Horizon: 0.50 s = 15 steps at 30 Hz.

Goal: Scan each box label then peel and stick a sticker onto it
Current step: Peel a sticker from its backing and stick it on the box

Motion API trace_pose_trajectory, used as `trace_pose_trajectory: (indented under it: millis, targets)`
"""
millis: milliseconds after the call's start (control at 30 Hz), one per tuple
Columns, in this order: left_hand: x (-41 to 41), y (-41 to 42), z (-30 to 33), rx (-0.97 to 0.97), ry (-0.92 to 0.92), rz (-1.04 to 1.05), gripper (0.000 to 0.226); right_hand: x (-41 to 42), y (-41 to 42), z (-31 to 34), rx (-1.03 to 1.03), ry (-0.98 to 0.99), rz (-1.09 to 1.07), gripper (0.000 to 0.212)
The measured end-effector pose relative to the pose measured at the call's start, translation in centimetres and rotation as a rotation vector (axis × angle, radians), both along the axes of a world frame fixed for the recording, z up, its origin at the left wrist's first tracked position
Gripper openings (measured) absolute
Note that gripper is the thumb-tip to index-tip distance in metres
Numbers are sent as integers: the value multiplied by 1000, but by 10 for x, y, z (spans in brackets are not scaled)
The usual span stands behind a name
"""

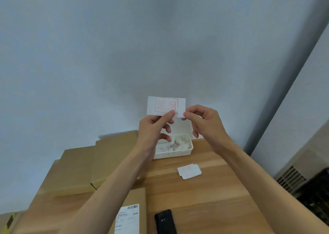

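I hold the sticker (166, 106) up above the desk (204, 194); left hand (154, 128) pinches its lower edge, right hand (203, 121) pinches the corner; I should peel slowly, keeping it flat.

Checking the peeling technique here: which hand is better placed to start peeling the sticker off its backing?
Probably the right hand: its fingertips pinch the sticker's lower right corner, where a peel could start, while the left hand grips the bottom edge, steadying it.
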<state>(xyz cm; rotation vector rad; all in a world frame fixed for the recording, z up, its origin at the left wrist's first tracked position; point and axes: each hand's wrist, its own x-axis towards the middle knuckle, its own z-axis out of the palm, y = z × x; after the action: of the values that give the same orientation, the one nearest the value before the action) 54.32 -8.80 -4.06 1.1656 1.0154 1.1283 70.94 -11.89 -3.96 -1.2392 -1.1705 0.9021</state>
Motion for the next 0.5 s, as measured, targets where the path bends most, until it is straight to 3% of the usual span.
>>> trace_pose_trajectory:
  millis: [233, 500]
  targets:
    - [37, -8, 9, 134, 24, 72, 4, 23, -3, 15, 65, 35, 66, 12]
    - [48, 3, 18, 137, -18, 128, 12, 49, 1, 20, 74, -23, 149, 10]
